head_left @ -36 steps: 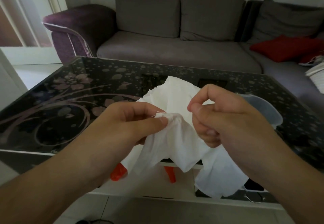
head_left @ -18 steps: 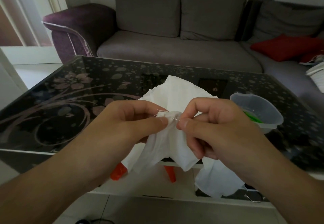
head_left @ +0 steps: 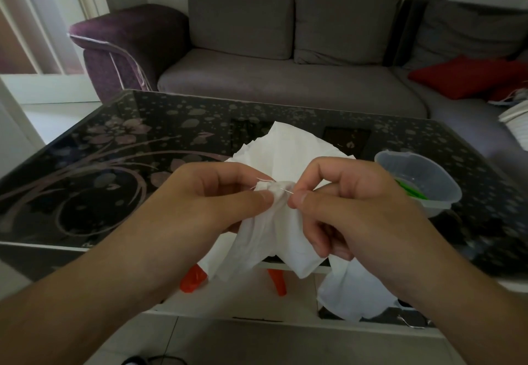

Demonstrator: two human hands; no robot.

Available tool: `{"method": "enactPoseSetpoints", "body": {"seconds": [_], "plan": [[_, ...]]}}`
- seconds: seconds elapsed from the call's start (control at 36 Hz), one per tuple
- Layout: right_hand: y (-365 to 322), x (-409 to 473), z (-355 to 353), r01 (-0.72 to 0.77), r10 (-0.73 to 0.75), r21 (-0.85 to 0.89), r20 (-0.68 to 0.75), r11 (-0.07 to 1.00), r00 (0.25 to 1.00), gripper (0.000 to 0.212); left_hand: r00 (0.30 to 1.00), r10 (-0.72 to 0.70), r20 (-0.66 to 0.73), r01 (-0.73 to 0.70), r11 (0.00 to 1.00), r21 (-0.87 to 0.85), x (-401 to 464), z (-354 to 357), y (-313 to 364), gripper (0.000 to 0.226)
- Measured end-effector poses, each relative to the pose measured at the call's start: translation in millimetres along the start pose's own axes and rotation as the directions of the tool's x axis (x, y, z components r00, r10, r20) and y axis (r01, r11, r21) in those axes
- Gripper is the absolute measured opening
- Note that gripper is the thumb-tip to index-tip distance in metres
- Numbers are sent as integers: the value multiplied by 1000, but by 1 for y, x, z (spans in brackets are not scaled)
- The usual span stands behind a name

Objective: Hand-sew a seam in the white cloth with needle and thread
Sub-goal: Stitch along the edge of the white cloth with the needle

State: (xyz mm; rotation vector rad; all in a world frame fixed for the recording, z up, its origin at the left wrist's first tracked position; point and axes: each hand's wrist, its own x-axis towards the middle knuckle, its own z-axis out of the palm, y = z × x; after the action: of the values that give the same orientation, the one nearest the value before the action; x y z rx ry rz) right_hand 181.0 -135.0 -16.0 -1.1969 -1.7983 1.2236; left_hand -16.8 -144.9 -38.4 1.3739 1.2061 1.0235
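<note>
Since a second ago the right hand [head_left: 351,207] has come back down from a raised pull and now sits close beside the left hand [head_left: 211,204], and the plastic tub [head_left: 423,181] it had been covering is in sight again. The left hand pinches a bunched fold of the white cloth [head_left: 285,159] between thumb and forefinger, its other fingers curled under. The right hand pinches the needle [head_left: 286,191] between thumb and forefinger; the needle is a thin bright sliver lying across the fold, its tip toward the left hand. A short end of white thread [head_left: 261,179] sticks out of the fold near the left fingertips (too fine to follow further). The rest of the cloth lies partly on the near edge of the dark glass table [head_left: 114,147], printed with pale flowers, and partly hangs over that edge toward the floor. The clear tub stands on the table to the right, with something green inside. Beyond the table is a grey sofa [head_left: 285,79] with a red cushion [head_left: 463,79] at far right.
</note>
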Motion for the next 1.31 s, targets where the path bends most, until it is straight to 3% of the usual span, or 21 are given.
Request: {"method": "enactPoseSetpoints", "body": {"seconds": [0.11, 0.25, 0.42, 0.64, 1.11, 1.31], "plan": [[-1, -1, 2, 5, -7, -51, -23, 999, 1000, 13, 1000, 1, -9, -1, 1000, 13, -1, 0, 0, 22], [-4, -2, 2, 13, -13, -67, 6, 998, 1000, 28, 1000, 9, -6, -9, 999, 36, -3, 0, 2, 14], [-3, -1, 0, -4, 7, -80, 43, 997, 999, 17, 998, 70, 1, -70, 989, 128, -5, 3, 5, 14], [-2, 0, 0, -21, 26, -98, 55, 995, 998, 19, 981, 175, -85, -145, 949, 279, -9, 8, 3, 18], [-1, 1, 4, -26, 20, -215, -30, 976, 999, 17, 968, 218, -120, -174, 938, 300, -10, 11, 1, 14], [0, 2, -1, -9, 8, -57, -7, 998, 1000, 14, 968, 202, -147, -162, 956, 244, -9, 11, 2, 19]]}}
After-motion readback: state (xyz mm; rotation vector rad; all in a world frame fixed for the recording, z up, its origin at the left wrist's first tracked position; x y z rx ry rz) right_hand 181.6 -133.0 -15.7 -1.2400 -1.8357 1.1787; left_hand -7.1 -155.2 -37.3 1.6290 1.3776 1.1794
